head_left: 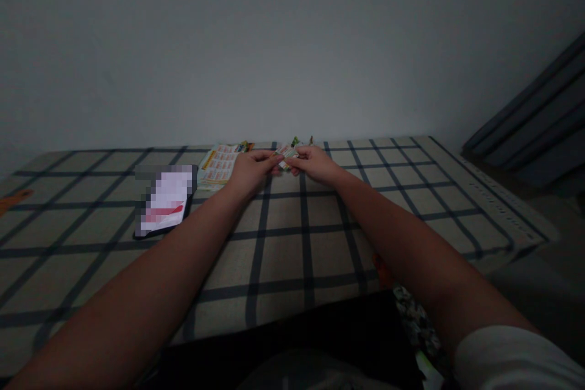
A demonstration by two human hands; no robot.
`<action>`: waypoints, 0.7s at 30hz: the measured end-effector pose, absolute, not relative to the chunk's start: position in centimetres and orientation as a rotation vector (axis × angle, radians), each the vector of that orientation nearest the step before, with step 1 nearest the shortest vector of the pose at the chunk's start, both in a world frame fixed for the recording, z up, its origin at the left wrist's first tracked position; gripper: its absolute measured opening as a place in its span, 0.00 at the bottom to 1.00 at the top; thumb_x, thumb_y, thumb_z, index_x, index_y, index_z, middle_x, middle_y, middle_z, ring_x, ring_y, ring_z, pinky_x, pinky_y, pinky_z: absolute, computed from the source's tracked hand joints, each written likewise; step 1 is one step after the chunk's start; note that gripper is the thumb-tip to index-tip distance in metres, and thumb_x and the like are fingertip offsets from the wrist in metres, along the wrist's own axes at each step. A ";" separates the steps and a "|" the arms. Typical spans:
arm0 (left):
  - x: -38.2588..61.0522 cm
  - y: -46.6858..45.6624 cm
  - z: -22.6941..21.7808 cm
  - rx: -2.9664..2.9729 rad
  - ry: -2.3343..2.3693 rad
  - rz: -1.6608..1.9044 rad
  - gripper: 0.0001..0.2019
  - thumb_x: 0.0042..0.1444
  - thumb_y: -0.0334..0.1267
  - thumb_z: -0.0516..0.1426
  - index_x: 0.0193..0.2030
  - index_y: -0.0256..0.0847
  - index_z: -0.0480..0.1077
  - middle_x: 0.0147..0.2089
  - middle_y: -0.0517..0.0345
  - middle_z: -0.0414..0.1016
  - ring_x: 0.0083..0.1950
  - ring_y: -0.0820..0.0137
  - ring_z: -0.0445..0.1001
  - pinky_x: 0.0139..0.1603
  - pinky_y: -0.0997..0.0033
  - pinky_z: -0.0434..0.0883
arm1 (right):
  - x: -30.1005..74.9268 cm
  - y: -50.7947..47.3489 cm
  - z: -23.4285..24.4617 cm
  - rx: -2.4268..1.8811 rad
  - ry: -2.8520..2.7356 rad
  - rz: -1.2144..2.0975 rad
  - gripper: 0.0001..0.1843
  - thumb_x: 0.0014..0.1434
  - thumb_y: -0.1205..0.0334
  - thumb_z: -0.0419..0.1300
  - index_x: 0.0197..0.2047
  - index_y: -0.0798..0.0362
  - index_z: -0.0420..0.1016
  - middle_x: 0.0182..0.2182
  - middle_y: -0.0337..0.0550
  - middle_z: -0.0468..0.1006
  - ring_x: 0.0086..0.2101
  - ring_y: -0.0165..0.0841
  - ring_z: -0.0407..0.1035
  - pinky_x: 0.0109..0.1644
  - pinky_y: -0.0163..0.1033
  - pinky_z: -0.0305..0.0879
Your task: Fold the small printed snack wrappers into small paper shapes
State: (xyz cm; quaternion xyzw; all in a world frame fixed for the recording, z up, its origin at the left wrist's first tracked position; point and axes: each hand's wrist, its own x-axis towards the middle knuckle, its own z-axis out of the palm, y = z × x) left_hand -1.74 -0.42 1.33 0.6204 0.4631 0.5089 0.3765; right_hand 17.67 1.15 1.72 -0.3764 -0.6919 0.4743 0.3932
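Note:
My left hand [256, 169] and my right hand [313, 164] meet above the far part of the table. Between them is a small printed paper piece [286, 156], pale with green and reddish marks. Each hand pinches one side of it between thumb and fingers, so both are closed. Just left of my left hand lies a printed sheet [219, 164] with rows of small reddish-and-white blocks and a yellow strip. Some crumpled green-and-white scraps [303, 141] show behind the fingers, partly hidden by them.
A phone [167, 201] with a lit, blurred screen lies to the left on the checked tablecloth [283, 262]. A grey wall [292, 42] rises behind the table. Dark folded curtain fabric [530, 103] hangs at the right. An orange patch [16, 200] shows at the left edge.

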 end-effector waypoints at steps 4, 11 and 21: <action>-1.7 -0.2 1.0 1.530 1.137 1.304 0.22 0.46 0.57 0.71 0.36 0.38 0.84 0.28 0.54 0.81 0.29 0.68 0.76 0.33 0.69 0.73 | 17.6 1.5 1.4 -0.932 -1.648 1.256 0.03 0.60 0.68 0.66 0.38 0.55 0.76 0.28 0.38 0.78 0.26 0.26 0.69 0.32 0.31 0.69; -1.6 -0.2 1.1 1.513 1.099 1.321 0.22 0.50 0.58 0.68 0.37 0.37 0.83 0.29 0.53 0.81 0.30 0.67 0.78 0.37 0.66 0.78 | 17.5 2.1 0.9 -0.905 -1.561 1.297 0.09 0.58 0.67 0.69 0.38 0.54 0.73 0.30 0.38 0.78 0.26 0.25 0.69 0.31 0.31 0.69; -1.3 -0.8 1.0 1.573 1.110 1.255 0.24 0.52 0.61 0.66 0.36 0.39 0.76 0.30 0.56 0.79 0.26 0.69 0.77 0.27 0.72 0.71 | 17.5 1.3 1.5 -0.920 -1.721 1.247 0.09 0.55 0.65 0.69 0.32 0.54 0.72 0.24 0.34 0.74 0.24 0.25 0.67 0.28 0.30 0.65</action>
